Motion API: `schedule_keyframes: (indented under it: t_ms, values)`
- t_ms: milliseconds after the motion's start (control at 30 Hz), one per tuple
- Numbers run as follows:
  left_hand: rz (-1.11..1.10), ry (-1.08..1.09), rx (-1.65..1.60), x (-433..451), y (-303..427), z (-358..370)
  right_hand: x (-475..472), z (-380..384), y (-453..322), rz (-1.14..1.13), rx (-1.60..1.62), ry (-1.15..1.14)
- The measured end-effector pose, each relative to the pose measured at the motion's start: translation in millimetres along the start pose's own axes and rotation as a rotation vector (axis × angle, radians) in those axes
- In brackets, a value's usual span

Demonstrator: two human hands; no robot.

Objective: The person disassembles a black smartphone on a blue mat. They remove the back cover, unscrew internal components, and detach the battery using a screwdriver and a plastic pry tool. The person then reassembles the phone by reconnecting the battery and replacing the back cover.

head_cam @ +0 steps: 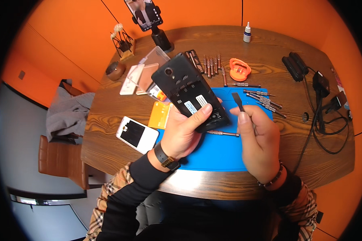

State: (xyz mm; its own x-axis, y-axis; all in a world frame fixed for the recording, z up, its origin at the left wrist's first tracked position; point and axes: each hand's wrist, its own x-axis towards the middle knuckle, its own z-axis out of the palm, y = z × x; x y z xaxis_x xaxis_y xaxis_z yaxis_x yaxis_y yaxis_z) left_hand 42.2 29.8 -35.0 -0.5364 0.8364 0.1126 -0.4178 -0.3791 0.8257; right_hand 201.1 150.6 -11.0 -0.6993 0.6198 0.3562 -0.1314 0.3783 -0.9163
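My left hand (184, 129) grips a black smartphone (175, 86), tilted above the mat with its inner back showing. The phone's back cover is off; its camera lens is at the upper end, and the lower half bears labels with writing. In my right hand (258, 138) is a dark flat-bladed pry tool (237, 101), held between thumb and fingers with its blade upward, just right of the phone and apart from it. Under both hands lies a blue work mat (217, 155). An orange phone battery (159, 116) rests partly behind my left hand.
A screwdriver (223, 133) lies on the mat, and several more (267, 102) at its right edge. Beyond are an orange suction cup (240, 70), a clear plastic box (157, 57) and a dropper bottle (247, 33). A white phone (137, 134) sits left; black cables (319, 120) lie right.
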Motion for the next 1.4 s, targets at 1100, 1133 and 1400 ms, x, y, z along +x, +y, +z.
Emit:
schedule_keyframes:
  t_ms: [1100,1133,1400]
  values:
    - [0.069,0.008,0.175,-13,10,20,0,12,3,0.157,0.427,-0.061]
    - [0.067,0.009,0.177,-13,11,19,-1,12,2,0.162,0.418,-0.064]
    - [0.051,-0.003,0.144,-12,10,19,-1,12,2,0.171,0.416,-0.059]
